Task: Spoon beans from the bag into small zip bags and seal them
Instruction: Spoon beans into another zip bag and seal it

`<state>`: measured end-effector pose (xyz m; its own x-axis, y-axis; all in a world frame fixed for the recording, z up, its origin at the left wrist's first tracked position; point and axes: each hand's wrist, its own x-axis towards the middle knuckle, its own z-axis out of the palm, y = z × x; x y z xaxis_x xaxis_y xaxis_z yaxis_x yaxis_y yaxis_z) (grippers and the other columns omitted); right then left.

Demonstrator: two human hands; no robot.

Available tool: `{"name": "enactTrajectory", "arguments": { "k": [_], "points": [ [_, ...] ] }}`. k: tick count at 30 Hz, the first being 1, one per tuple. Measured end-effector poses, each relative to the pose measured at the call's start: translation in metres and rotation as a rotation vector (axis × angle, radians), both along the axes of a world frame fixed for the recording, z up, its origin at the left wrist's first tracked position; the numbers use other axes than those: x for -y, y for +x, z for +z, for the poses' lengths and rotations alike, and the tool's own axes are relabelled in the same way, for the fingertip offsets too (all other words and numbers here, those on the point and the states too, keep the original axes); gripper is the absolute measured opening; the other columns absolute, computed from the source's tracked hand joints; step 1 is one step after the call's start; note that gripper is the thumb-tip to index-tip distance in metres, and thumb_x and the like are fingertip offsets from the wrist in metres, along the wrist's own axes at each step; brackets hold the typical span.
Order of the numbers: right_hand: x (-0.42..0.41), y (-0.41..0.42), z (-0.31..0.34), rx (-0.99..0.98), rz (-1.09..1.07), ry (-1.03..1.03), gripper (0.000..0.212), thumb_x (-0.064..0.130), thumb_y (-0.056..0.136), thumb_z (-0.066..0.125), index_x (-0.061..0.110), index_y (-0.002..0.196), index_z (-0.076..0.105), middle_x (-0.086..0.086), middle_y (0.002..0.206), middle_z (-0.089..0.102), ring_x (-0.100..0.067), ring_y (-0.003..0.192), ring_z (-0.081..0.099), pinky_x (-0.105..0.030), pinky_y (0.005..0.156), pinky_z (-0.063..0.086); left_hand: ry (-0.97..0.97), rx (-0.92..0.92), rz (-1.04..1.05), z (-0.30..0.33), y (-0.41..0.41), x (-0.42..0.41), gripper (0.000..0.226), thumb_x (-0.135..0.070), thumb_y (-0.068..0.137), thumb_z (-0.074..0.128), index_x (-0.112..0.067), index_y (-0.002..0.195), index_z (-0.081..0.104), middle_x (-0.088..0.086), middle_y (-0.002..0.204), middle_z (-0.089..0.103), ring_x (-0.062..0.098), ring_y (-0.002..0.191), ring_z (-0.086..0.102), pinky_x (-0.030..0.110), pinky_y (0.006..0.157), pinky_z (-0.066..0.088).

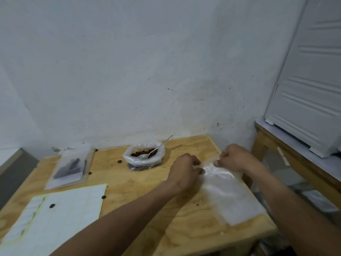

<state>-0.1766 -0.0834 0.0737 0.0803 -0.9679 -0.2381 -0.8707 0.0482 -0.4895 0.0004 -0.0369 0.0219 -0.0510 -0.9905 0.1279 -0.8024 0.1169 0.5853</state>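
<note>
From the head view, your left hand [185, 170] and right hand [235, 157] both pinch the top edge of an empty zip bag [228, 193] with curled fingers; it lies flat on the wooden surface [144, 191] at the right. Just left, the bag of beans [144, 157] stands open, spoon [156, 149] resting inside.

Plain home workroom: scuffed white wall [129, 61], bare plywood table [147, 182], white cabinet [310, 80].
</note>
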Motion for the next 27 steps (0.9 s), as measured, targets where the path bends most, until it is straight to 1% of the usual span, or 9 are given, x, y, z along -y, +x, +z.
{"name": "enactTrajectory", "arguments": {
  "k": [3,6,8,10,13,17,20,23,27],
  "points": [
    [0.0,0.005,0.007,0.1,0.01,-0.06,0.023,0.025,0.086,0.078,0.002,0.083,0.076,-0.005,0.071,0.065,-0.017,0.07,0.061,-0.027,0.067,0.046,-0.022,-0.141,0.04,0.005,0.007,-0.005,0.039,-0.031,0.091,0.074,-0.012,0.125,0.071,0.003,0.119,0.069,0.018,0.105,0.064,0.028,0.087,0.049],
    [0.004,0.01,0.014,0.157,0.028,-0.124,0.025,0.025,0.085,0.076,0.009,0.068,0.068,-0.007,0.065,0.055,-0.019,0.064,0.056,-0.027,0.064,0.042,-0.006,-0.4,0.115,0.012,0.016,-0.006,0.048,-0.032,0.088,0.078,-0.012,0.13,0.066,0.0,0.117,0.067,0.017,0.109,0.063,0.024,0.089,0.048],
    [0.006,0.015,0.022,0.223,0.044,-0.147,0.028,0.025,0.085,0.076,0.007,0.066,0.065,-0.009,0.064,0.054,-0.021,0.063,0.056,-0.029,0.065,0.043,0.068,-0.591,0.175,0.016,0.024,-0.004,0.048,-0.033,0.084,0.082,-0.014,0.125,0.065,0.001,0.113,0.068,0.021,0.104,0.066,0.03,0.09,0.054],
    [0.008,0.022,0.026,0.372,0.024,-0.13,0.031,0.022,0.086,0.077,-0.005,0.072,0.07,-0.012,0.066,0.061,-0.023,0.064,0.059,-0.031,0.066,0.049,0.135,-0.819,0.174,0.021,0.033,-0.003,0.037,-0.021,0.084,0.083,-0.003,0.114,0.07,0.015,0.108,0.075,0.032,0.096,0.072,0.043,0.086,0.06],
    [0.008,0.036,0.031,0.532,0.042,-0.106,0.034,0.023,0.089,0.076,-0.008,0.075,0.071,-0.012,0.063,0.062,-0.022,0.063,0.057,-0.031,0.066,0.05,0.107,-1.047,0.128,0.032,0.044,-0.007,0.01,-0.002,0.088,0.075,0.003,0.096,0.072,0.018,0.087,0.074,0.023,0.068,0.071,0.034,0.067,0.062],
    [0.005,0.063,0.037,0.523,-0.014,-0.269,0.04,0.045,0.081,0.081,0.014,0.101,0.067,0.004,0.093,0.066,-0.014,0.089,0.063,-0.033,0.085,0.051,-0.07,-1.026,0.212,0.05,0.062,-0.013,0.013,-0.002,0.09,0.073,0.011,0.095,0.071,0.018,0.081,0.073,0.018,0.061,0.068,0.024,0.055,0.054],
    [-0.01,0.088,0.056,0.472,0.006,-0.481,0.04,0.054,0.087,0.07,0.015,0.083,0.064,0.009,0.078,0.065,-0.007,0.071,0.06,-0.03,0.071,0.045,-0.2,-0.919,0.259,0.059,0.08,-0.016,0.017,-0.008,0.088,0.076,0.009,0.086,0.072,0.021,0.081,0.075,0.022,0.066,0.071,0.028,0.061,0.057],
    [-0.019,0.113,0.073,0.52,0.048,-0.338,0.061,0.062,0.089,0.06,0.006,0.068,0.072,0.004,0.064,0.074,-0.015,0.059,0.07,-0.03,0.06,0.051,-0.286,-0.851,0.267,0.065,0.093,-0.021,0.021,-0.011,0.085,0.08,0.001,0.072,0.068,0.014,0.069,0.071,0.018,0.062,0.066,0.03,0.062,0.055],
    [-0.019,0.141,0.079,0.655,0.066,-0.103,0.028,0.03,0.086,0.067,0.004,0.078,0.076,-0.006,0.071,0.077,-0.015,0.053,0.066,-0.026,0.052,0.049,-0.37,-0.72,0.29,0.067,0.105,-0.032,0.028,-0.018,0.085,0.082,-0.011,0.066,0.062,0.0,0.062,0.064,0.013,0.058,0.056,0.037,0.056,0.053]
  ]
}}
